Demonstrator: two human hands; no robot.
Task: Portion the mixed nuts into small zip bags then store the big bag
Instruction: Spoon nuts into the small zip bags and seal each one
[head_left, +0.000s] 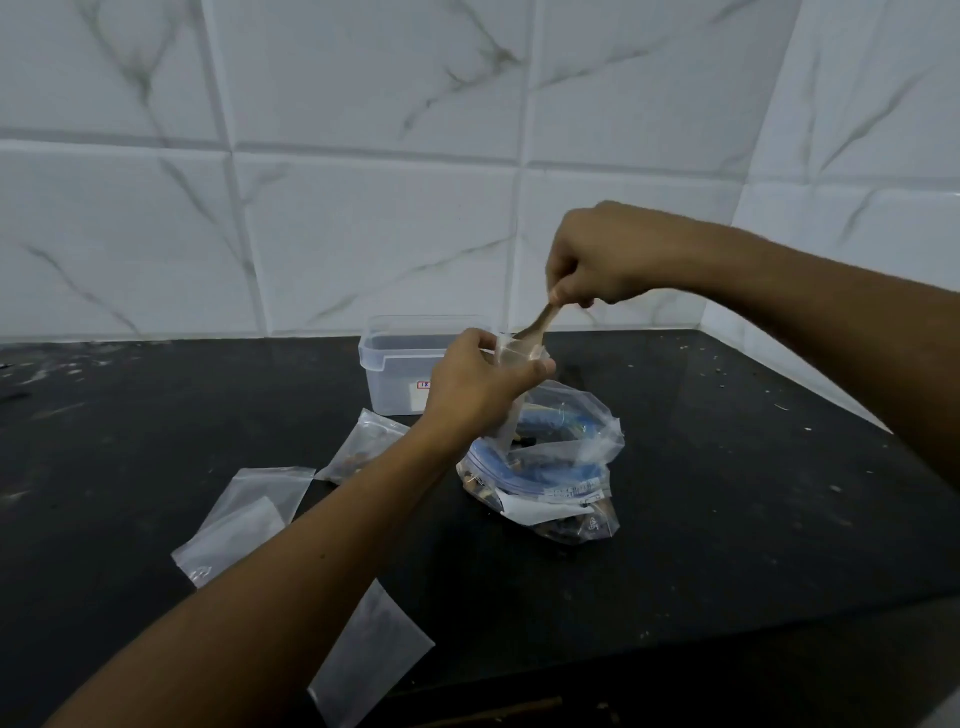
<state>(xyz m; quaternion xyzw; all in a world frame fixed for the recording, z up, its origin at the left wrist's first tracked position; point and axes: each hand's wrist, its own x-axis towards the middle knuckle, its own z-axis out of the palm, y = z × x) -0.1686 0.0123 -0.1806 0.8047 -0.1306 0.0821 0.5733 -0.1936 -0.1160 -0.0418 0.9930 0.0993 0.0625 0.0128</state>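
1. Nearest me lies an empty small zip bag (371, 660) flat on the black bench (727, 467), on my side of the big bag (545, 467); a second empty one (249, 519) lies to the big bag's left.
2. My left hand (478, 384) pinches the mouth of the small bag being filled (511, 364), holding it just above the big bag.
3. My right hand (597, 260) is curled tight round the handle of a wooden spoon (537, 327), whose bowl dips into that small bag's mouth.
4. I judge the small bags light, limp and slippery; the stiffer zip rim is the place to hold.
5. Standing open, the big bag holds mixed nuts low down and sags softly.
6. Left of it, a filled small bag (363, 447) lies with nuts inside.
7. Behind the big bag stands a clear lidless tub (395, 364); it looks empty.
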